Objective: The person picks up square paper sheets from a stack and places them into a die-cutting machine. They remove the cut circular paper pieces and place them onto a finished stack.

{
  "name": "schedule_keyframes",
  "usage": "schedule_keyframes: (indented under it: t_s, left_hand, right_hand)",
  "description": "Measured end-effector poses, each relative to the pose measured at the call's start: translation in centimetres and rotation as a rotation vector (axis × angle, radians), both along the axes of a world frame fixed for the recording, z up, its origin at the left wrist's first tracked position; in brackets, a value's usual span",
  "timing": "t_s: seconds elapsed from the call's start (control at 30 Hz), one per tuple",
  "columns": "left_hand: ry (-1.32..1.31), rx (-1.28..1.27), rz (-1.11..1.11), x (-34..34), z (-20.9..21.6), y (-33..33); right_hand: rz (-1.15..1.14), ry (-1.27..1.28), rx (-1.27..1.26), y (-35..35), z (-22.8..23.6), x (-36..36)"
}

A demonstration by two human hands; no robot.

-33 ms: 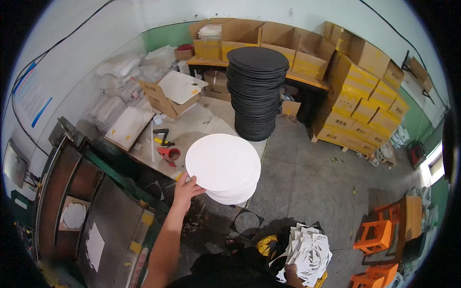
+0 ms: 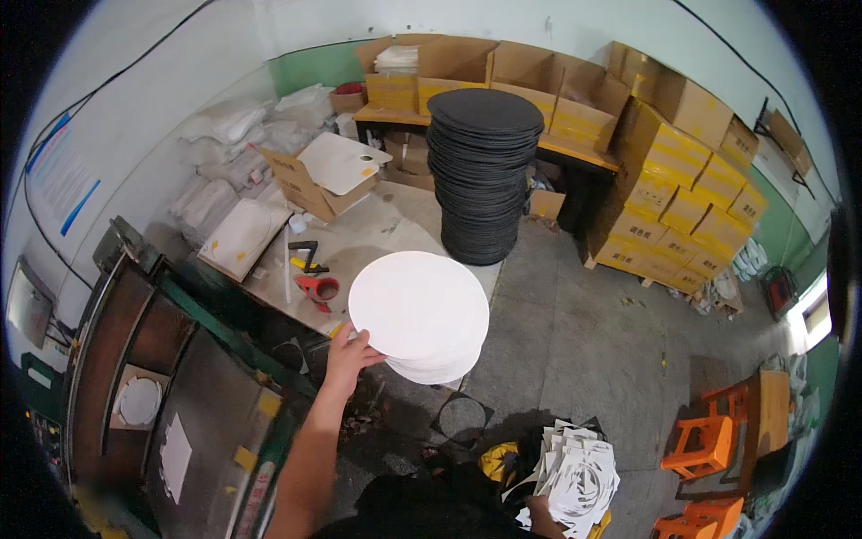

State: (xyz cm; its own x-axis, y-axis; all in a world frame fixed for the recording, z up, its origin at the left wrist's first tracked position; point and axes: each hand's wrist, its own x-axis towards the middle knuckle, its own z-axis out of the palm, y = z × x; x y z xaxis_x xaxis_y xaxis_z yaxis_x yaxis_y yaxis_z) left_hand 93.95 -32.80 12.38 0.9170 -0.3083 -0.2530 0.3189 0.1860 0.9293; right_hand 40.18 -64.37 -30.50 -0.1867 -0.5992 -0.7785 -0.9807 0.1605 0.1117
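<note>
White round sheets [image 2: 419, 304] lie piled at the near corner of the table, the upper ones set off a little from those below. At their near left edge is my left hand [image 2: 350, 357], fingers closed against the rim. Low in the view, my right hand [image 2: 541, 516] grips the near edge of a thick bundle of white offcut sheets [image 2: 579, 476] with curved cut-outs; some of its fingers are hidden. A yellow and black bag or bin [image 2: 499, 460] shows beside the bundle, partly covered by it.
A tall stack of black discs [image 2: 480, 180] stands behind the white pile. The table [image 2: 386, 216] holds a red tape dispenser [image 2: 318, 289] and an open carton [image 2: 310, 184]. A green-framed machine [image 2: 224, 328] is at left, orange stools [image 2: 699, 446] at right, taped cartons [image 2: 664, 198] far right.
The view has shifted very slightly. Both hands stay where they were, on the round sheets and on the offcut sheets.
</note>
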Motion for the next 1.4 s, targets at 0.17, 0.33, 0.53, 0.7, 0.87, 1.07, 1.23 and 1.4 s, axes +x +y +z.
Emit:
schedule_keyframes:
  t_s: [0.17, 0.33, 0.53, 0.7, 0.87, 1.07, 1.23, 1.4]
  left_hand:
    - [-0.059, 0.067, 0.006, -0.6, -0.2, 2.3]
    - [-0.132, 0.276, 0.135, -5.3, -0.4, 11.5]
    - [0.060, 0.586, 0.542, -26.7, -9.4, 26.0]
    - [0.356, 0.744, 1.416, -57.1, -17.4, 34.6]
    - [0.881, 1.060, 2.352, -77.3, -12.5, 39.8]
    - [1.215, 1.435, 2.429, -92.4, -12.0, 36.5]
    - [0.802, 1.167, 2.443, -98.1, -14.6, 35.6]
    - [0.266, 0.237, 2.826, -99.3, -13.9, 34.8]
  right_hand:
    - [-0.023, -0.450, 0.450, 3.5, 1.7, 12.6]
    - [0.018, -0.595, 0.607, 4.5, 3.0, 24.3]
    - [-0.048, -0.686, 1.565, 3.2, 3.1, 32.1]
    - [0.957, -0.349, 0.621, 18.2, 8.8, 35.6]
    - [1.245, -0.384, 0.656, 31.3, 13.0, 36.7]
    - [1.575, -0.360, 0.793, 44.8, 13.0, 34.0]
    - [1.677, -0.332, 0.910, 50.2, 12.7, 31.4]
    - [1.982, -0.170, 0.833, 50.9, 10.7, 30.0]
